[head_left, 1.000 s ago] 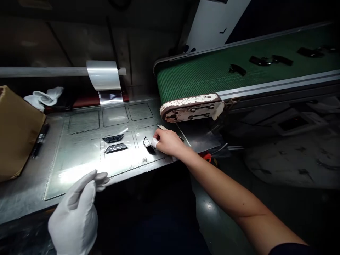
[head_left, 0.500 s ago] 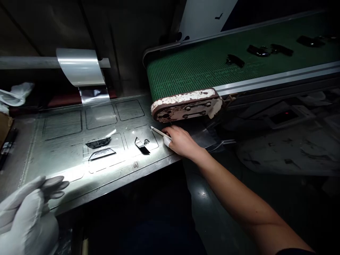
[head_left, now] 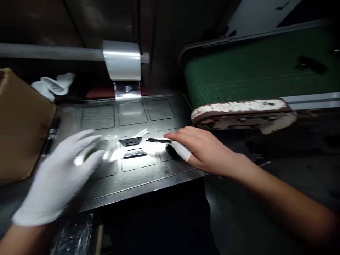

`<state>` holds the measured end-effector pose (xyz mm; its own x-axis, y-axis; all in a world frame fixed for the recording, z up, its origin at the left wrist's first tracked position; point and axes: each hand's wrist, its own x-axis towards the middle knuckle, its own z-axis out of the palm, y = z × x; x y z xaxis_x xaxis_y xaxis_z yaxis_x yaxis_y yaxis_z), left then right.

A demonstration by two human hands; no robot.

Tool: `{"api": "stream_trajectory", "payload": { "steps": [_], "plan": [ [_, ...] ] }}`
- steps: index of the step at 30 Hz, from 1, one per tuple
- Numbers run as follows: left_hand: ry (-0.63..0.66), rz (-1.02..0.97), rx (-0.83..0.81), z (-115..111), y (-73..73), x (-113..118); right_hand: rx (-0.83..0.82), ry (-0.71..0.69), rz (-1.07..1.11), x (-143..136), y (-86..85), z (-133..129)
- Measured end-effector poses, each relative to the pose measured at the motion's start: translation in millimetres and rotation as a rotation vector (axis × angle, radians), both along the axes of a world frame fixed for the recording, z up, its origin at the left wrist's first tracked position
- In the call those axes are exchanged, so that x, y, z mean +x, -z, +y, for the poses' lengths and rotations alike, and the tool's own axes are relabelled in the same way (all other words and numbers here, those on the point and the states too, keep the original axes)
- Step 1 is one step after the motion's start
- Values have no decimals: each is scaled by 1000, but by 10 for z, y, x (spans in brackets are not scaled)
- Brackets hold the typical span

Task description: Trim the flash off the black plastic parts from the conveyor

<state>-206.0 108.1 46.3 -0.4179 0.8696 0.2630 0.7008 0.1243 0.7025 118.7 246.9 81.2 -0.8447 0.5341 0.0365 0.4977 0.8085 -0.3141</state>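
My right hand, bare but for a white cover on the thumb, is closed around a slim knife whose tip points left over the metal plate. Just left of that tip lies a small dark trapezoid part, with a second, shinier trapezoid piece in front of it. A black part is partly hidden beneath my right hand. My left hand, in a white glove, hovers open at the plate's left side, fingers apart and blurred. Whether it touches clear film there I cannot tell.
A roll of clear film hangs on a bar behind the plate. The green conveyor belt rises at the right, carrying a dark part. A cardboard box stands at the left, near a white cloth.
The view has swung left, bringing the box into sight. My left hand has come forward over the plate. My right hand has brought the knife left, close to the trapezoid parts.
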Motion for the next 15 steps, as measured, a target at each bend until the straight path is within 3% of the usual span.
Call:
{"api": "stream_trajectory", "payload": {
  "steps": [3,7,11,15],
  "plan": [
    [251,271,-21,247,115,-66,41,-76,-153,-527,-32,127],
    [358,332,-62,378,238,-82,62,-165,-265,-987,-1,158],
    [431,362,-163,401,250,-53,75,-240,-292,-1146,37,138],
    [423,388,-191,397,284,-67,59,-242,-314,-1160,69,147]
  ]
}}
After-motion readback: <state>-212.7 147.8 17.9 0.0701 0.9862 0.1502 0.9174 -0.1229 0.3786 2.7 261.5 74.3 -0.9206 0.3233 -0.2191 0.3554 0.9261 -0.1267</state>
